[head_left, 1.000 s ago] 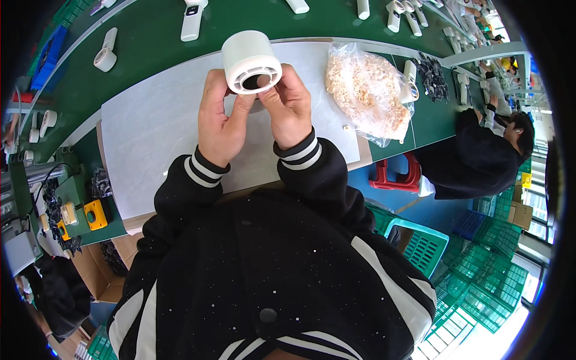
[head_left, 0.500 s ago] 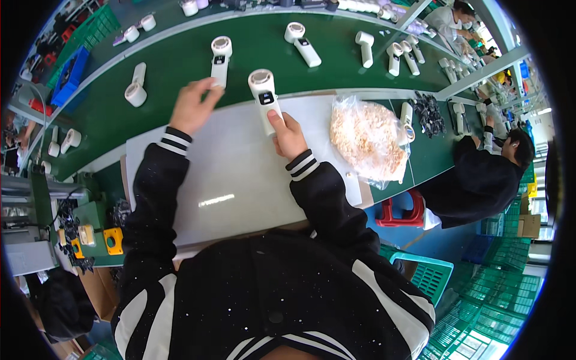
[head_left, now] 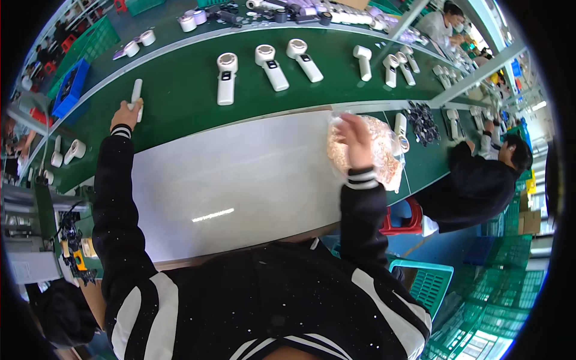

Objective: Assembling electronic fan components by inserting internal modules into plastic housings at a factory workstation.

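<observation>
At the left of the green belt, my left hand [head_left: 124, 116] is closed around the head end of a white handheld fan [head_left: 137, 90], whose handle points away from me. My right hand [head_left: 357, 141], somewhat blurred, hovers over a clear plastic bag of small beige parts [head_left: 383, 174]. Its fingers are stretched and apart, and nothing shows in them. Three white handheld fans lie across the middle of the belt: a left one [head_left: 226, 79], a middle one [head_left: 272, 67] and a right one [head_left: 305, 60]. Dark displays show on their handles.
A white work board [head_left: 240, 180] lies before me. Right of the bag are another fan [head_left: 401, 132] and a pile of black parts [head_left: 423, 123]. More fans [head_left: 391, 70] stand along the belt. A co-worker [head_left: 480, 180] sits at the right; a metal post [head_left: 480, 72] slants nearby.
The fan from my right hand now lies on the belt among the others. My left hand has moved left onto another fan. My right hand has swung right over the bag, empty.
</observation>
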### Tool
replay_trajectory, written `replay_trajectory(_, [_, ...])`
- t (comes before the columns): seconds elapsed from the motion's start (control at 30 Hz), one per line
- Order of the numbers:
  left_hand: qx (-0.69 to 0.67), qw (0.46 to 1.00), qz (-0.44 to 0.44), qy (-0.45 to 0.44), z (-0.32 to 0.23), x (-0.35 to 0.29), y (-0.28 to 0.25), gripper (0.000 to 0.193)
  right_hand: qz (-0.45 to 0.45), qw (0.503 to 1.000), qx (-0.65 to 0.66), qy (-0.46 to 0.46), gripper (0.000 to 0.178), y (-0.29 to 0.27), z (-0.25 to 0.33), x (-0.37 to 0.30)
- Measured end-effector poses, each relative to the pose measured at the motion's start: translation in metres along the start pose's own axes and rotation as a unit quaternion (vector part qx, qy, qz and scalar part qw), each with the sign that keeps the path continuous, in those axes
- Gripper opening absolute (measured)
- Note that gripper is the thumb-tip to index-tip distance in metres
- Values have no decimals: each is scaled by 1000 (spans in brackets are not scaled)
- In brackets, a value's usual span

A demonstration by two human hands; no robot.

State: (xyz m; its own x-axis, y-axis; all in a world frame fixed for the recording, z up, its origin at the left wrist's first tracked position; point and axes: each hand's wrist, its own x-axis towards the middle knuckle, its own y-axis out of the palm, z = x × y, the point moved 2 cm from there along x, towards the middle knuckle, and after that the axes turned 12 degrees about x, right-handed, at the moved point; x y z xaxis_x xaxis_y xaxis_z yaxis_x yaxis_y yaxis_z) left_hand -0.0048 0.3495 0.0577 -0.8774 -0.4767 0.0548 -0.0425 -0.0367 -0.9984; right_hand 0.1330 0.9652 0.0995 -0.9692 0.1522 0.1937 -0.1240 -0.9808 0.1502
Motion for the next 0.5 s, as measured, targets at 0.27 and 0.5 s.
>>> replay_trajectory(0.27, [-166, 934, -152, 277, -40, -145, -62, 41, 18, 934, -292, 206, 21, -136, 7, -23])
replay_trajectory(0.5, [-205, 792, -28, 575, -101, -259, -86, 31, 42, 871, -488, 12, 40, -88, -11, -27])
